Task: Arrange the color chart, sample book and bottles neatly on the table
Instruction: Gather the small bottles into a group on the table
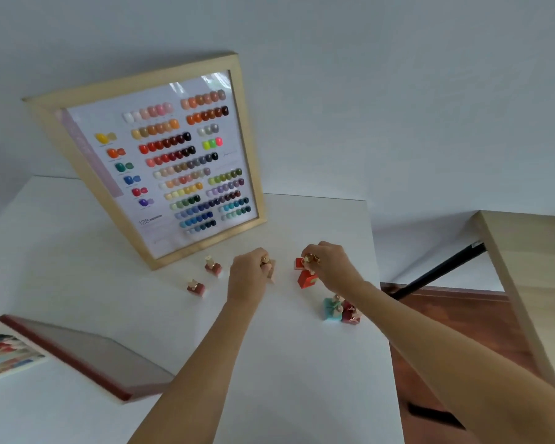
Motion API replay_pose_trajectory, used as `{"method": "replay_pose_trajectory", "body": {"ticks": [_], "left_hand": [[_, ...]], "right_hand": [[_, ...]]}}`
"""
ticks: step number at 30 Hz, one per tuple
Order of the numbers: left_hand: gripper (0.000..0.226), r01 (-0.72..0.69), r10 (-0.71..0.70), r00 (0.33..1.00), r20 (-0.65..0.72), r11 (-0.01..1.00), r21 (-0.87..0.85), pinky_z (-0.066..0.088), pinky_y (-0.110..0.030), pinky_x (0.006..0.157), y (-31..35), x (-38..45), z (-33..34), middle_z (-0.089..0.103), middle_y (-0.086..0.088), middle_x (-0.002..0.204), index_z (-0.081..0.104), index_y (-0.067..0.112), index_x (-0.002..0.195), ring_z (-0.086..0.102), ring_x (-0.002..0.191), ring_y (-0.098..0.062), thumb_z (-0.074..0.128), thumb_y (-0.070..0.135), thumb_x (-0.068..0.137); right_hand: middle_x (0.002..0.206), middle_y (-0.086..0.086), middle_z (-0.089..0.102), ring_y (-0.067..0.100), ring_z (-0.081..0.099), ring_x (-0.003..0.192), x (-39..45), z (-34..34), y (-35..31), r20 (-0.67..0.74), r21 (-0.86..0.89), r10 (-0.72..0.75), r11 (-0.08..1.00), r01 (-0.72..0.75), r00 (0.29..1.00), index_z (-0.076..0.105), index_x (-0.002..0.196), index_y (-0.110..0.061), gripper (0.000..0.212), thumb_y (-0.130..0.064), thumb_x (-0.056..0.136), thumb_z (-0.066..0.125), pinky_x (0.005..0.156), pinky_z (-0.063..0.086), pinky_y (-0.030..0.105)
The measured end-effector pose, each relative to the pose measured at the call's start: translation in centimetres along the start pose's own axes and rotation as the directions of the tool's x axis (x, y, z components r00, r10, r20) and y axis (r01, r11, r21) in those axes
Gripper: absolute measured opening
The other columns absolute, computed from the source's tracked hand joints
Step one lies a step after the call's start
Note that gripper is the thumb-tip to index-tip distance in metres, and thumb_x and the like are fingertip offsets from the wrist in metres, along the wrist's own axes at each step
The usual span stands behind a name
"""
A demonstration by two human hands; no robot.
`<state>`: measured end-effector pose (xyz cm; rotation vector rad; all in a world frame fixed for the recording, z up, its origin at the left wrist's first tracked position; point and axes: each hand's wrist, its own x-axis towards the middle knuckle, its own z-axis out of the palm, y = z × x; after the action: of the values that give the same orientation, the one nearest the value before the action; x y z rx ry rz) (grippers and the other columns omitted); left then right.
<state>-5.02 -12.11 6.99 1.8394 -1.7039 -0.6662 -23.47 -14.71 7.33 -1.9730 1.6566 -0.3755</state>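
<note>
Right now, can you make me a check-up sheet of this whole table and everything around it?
Surface: white table, mostly bare.
Color chart: wooden-framed chart stands tilted at the back.
Sample book: open book lies at the near left edge.
Bottles: two dark red bottles apart at left; a teal bottle touching a maroon bottle at right.
Hands: left hand closed on a beige bottle; right hand gripping the gold cap of a red bottle; another red bottle appears behind it.
Clutter: nothing seen.
Cables: nothing seen.
Surroundings: plain wall, a wooden table at right, brown floor.
</note>
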Motion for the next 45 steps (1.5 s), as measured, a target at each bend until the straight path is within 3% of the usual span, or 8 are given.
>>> {"method": "replay_pose_trajectory", "body": {"ticks": [7, 16, 21, 25, 35, 40, 45], "left_hand": [[0.007, -0.098, 0.089, 0.985, 0.15, 0.994, 0.05, 0.053, -0.032, 0.07, 4.7, 0.3, 4.5, 0.07, -0.011, 0.082, 0.065, 0.002, 0.086, 0.063, 0.075, -0.021, 0.058, 0.006, 0.087], [0.01, -0.151, 0.123, 0.96, 0.251, 0.984, 0.093, 0.055, -0.035, 0.072, 7.6, -0.8, 8.0, 0.071, -0.012, 0.085, 0.066, 0.006, 0.091, 0.065, 0.08, -0.027, 0.058, 0.011, 0.088], [0.014, -0.162, 0.12, 0.953, 0.278, 0.978, 0.134, 0.049, -0.032, 0.066, 8.2, -1.0, 8.5, 0.07, -0.013, 0.085, 0.066, 0.006, 0.093, 0.063, 0.081, -0.029, 0.055, 0.014, 0.088], [0.015, -0.165, 0.12, 0.951, 0.284, 0.976, 0.139, 0.053, -0.034, 0.068, 8.3, -1.4, 8.5, 0.071, -0.012, 0.086, 0.065, 0.007, 0.095, 0.064, 0.082, -0.029, 0.056, 0.017, 0.089], [0.048, -0.177, 0.155, 0.925, 0.346, 0.984, 0.033, 0.053, -0.039, 0.091, 7.1, -2.1, 7.4, 0.064, -0.008, 0.121, 0.05, 0.015, 0.132, 0.062, 0.107, -0.024, 0.062, 0.023, 0.086], [0.049, -0.211, 0.205, 0.955, 0.213, 0.978, 0.003, 0.051, -0.034, 0.095, 5.5, -2.7, 5.3, 0.059, -0.002, 0.129, 0.049, 0.02, 0.133, 0.057, 0.115, -0.019, 0.061, 0.021, 0.086], [0.041, -0.195, 0.194, 0.979, -0.069, 0.981, -0.007, 0.044, -0.022, 0.094, 2.9, -3.3, 1.8, 0.061, -0.004, 0.125, 0.055, 0.015, 0.127, 0.055, 0.116, -0.019, 0.06, 0.015, 0.086]], "right_hand": [[0.089, 0.009, 0.062, 0.022, 0.057, 0.072, -3.2, -2.5, 4.8, -0.064, -0.019, 0.138, 0.99, -0.139, 0.988, 0.07, 0.1, -0.014, 0.018, -0.008, 0.085, 0.061, 0.065, 0.044, 0.024], [0.096, 0.006, 0.063, 0.022, 0.06, 0.083, -5.2, -2.5, 6.8, -0.046, -0.012, 0.202, 0.979, -0.203, 0.978, 0.068, 0.105, -0.018, 0.019, -0.017, 0.087, 0.061, 0.078, 0.052, 0.031], [0.104, 0.008, 0.064, 0.023, 0.06, 0.092, -5.3, -2.6, 6.8, -0.019, -0.007, 0.221, 0.975, -0.221, 0.975, 0.064, 0.112, -0.018, 0.024, -0.023, 0.089, 0.058, 0.084, 0.05, 0.032], [0.109, 0.008, 0.064, 0.023, 0.059, 0.097, -5.4, -2.8, 6.7, 0.013, -0.001, 0.242, 0.97, -0.242, 0.97, 0.059, 0.119, -0.019, 0.03, -0.025, 0.09, 0.057, 0.086, 0.047, 0.03], [0.123, 0.007, 0.058, 0.024, 0.056, 0.102, -6.2, -4.1, 6.1, 0.156, -0.038, 0.199, 0.98, -0.196, 0.967, 0.039, 0.135, -0.024, 0.059, -0.005, 0.082, 0.057, 0.09, 0.045, 0.031], [0.129, 0.012, 0.045, 0.026, 0.047, 0.113, -5.9, -5.2, 4.5, 0.197, -0.091, 0.169, 0.984, -0.153, 0.966, 0.025, 0.141, -0.029, 0.076, 0.005, 0.079, 0.052, 0.084, 0.043, 0.029], [0.134, 0.014, 0.04, 0.032, 0.04, 0.12, -4.3, -5.3, 0.7, 0.096, -0.126, 0.097, 0.988, -0.084, 0.991, 0.028, 0.141, -0.026, 0.071, 0.004, 0.08, 0.049, 0.1, 0.041, 0.044]]}}
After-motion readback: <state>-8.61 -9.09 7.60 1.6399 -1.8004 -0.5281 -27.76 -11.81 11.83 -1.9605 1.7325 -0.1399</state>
